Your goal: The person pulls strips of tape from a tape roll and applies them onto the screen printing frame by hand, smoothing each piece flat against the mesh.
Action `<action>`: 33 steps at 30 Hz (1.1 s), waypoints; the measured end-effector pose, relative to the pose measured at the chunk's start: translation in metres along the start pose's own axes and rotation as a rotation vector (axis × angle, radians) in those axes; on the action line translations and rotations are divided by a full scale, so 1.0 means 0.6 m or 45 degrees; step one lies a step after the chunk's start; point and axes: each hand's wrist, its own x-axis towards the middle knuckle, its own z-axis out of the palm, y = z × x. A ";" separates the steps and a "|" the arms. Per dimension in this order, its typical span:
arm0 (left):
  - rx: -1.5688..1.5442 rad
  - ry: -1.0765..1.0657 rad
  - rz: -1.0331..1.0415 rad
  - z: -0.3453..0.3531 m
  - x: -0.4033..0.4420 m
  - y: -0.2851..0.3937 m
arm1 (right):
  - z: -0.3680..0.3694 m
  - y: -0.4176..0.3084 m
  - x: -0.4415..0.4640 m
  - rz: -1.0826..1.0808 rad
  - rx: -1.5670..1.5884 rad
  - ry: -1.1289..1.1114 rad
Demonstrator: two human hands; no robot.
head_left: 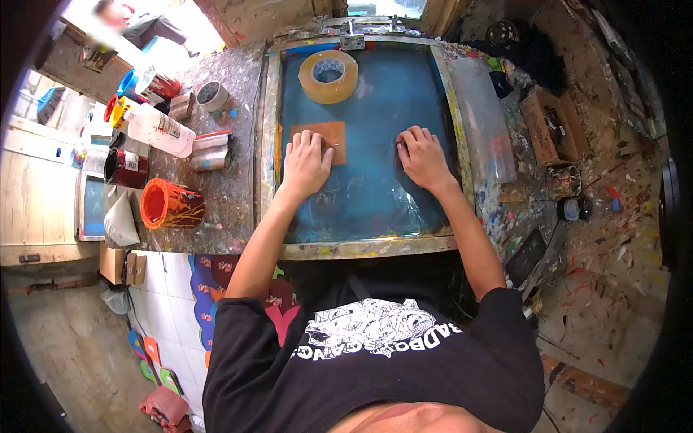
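Observation:
A blue printing screen in a paint-stained wooden frame lies in front of me. My left hand rests on its left half, over the lower part of an orange patch. The fingers are bent forward and nothing shows in them. My right hand lies on the right half, with bent fingers touching the surface and the thumb beside them. A roll of clear packing tape lies flat near the top of the screen, apart from both hands. Glossy reflections show below the hands.
Left of the screen stand an orange paint tub, a white bottle, a dark red paint can and a small grey cup. To the right are a clear plastic sheet and a cardboard box. Another person sits beyond.

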 end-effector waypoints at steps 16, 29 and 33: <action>0.112 0.145 0.342 0.010 0.236 -0.050 | 0.079 0.077 0.331 0.143 0.672 -0.072; 0.060 0.169 0.381 0.035 0.233 -0.070 | 0.092 0.065 0.300 0.111 0.809 0.060; 0.039 0.168 0.425 0.042 0.234 -0.078 | 0.092 0.073 0.301 0.175 0.873 0.027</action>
